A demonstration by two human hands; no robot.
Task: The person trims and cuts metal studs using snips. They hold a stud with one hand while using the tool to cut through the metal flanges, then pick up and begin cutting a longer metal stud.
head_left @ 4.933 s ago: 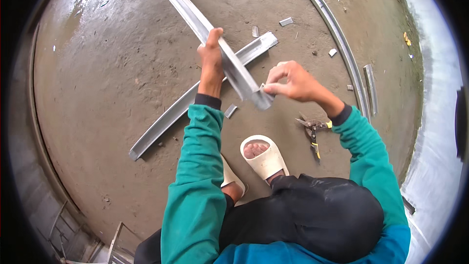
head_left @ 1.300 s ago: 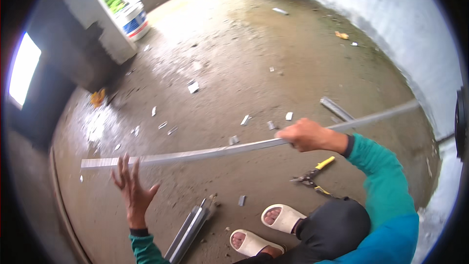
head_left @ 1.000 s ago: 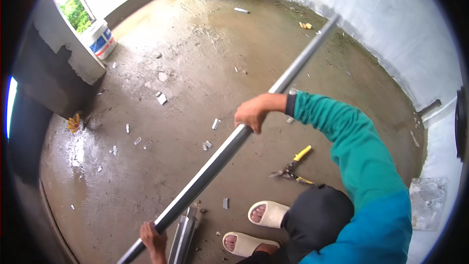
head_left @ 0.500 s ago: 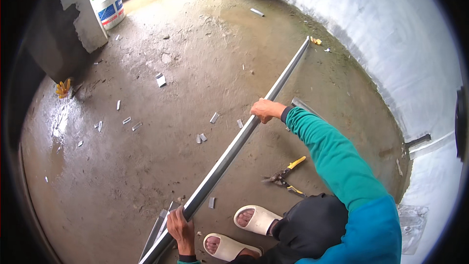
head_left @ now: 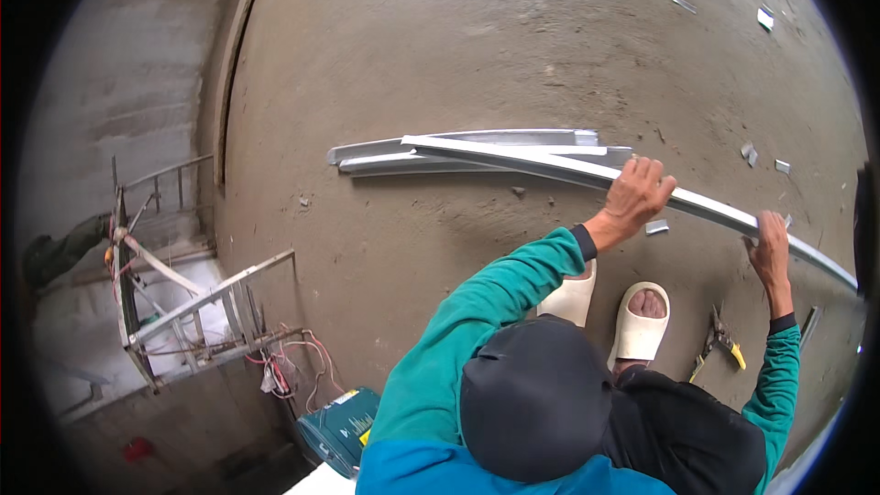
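Observation:
A long grey metal channel (head_left: 710,207) slants across in front of me, its far right part curving off toward the picture's rim. My left hand (head_left: 634,194) is closed over it in front of my sandals. Farther along, my right hand (head_left: 772,243) grips the same channel, fingers over the top edge and thumb beneath. The channel's left end lies over or just above several shorter metal channels (head_left: 371,163) on the floor; I cannot tell if they touch. Tin snips (head_left: 720,345) with yellow-and-black handles rest on the floor, nearest to my right forearm.
Small metal offcuts (head_left: 657,227) are scattered over the wet concrete floor (head_left: 412,55). At the left, past a raised floor edge (head_left: 225,110), stands a metal frame (head_left: 211,298) with tangled pink wires (head_left: 316,357). A dark teal case (head_left: 339,429) sits near my left elbow.
My view has swung left, bringing the frame and case into sight. Both hands still hold the channel; they now appear closer together along it.

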